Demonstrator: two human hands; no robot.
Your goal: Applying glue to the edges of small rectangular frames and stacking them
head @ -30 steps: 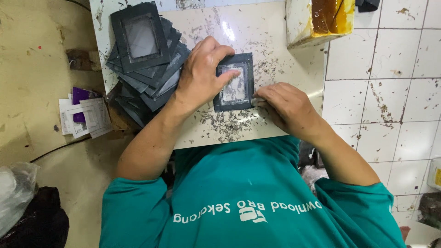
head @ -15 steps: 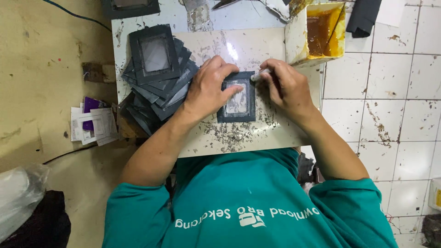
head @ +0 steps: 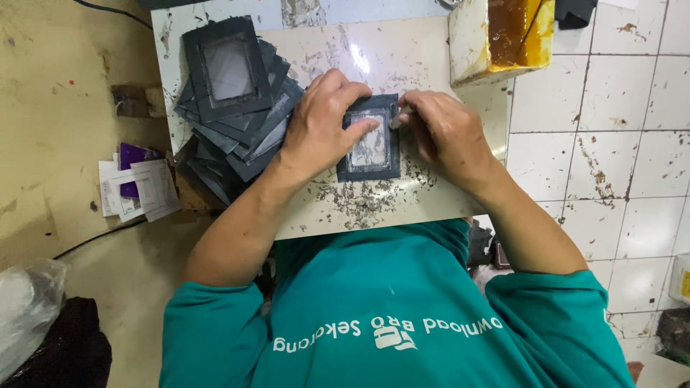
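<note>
A small dark rectangular frame piece (head: 374, 147) with a pale window lies on a glue-stained white work board (head: 402, 57). My left hand (head: 320, 126) presses flat on its left side, fingers spread over the window. My right hand (head: 445, 133) sits at the piece's upper right corner. Its fingertips pinch a small pale tool (head: 394, 119) against the edge; what kind of tool is too small to tell. A fanned stack of similar dark frames (head: 233, 108) lies just left of my left hand.
An open box with brown glue (head: 503, 36) stands at the board's far right corner. Purple and white papers (head: 136, 187) lie on the floor at the left, near a cable. White stained tiles (head: 611, 144) are to the right. A plastic bag (head: 29, 309) lies lower left.
My right hand moved from the piece's lower right side up to its upper right corner. My left hand stayed pressed on the piece.
</note>
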